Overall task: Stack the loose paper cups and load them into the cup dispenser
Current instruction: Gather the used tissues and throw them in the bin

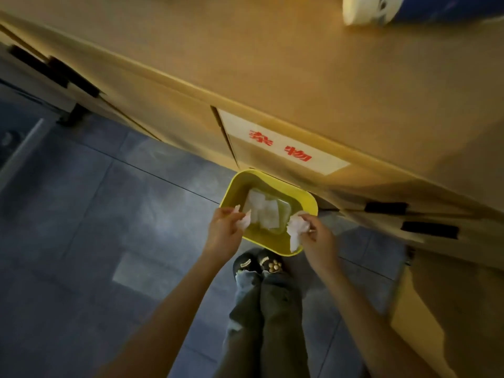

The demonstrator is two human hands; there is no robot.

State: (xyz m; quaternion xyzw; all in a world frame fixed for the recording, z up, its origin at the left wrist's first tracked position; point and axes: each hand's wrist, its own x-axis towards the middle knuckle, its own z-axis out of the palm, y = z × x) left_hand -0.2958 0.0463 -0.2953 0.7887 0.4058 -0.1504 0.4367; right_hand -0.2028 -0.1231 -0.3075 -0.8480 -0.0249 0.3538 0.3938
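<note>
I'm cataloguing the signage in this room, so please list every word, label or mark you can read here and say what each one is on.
"杂物" in red characters, on the white label stuck to the front of the wooden cabinet.
Small badges on the slippers: too small and blurred to read.
Dark marks on the white and blue object on the cabinet top: blurred, not readable.
Nothing readable on the yellow bin or the white crumpled paper.

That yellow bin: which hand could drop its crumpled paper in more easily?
Probably the right hand: its paper wad hangs over the yellow bin, while the left hand holds its scrap at the rim.
</note>
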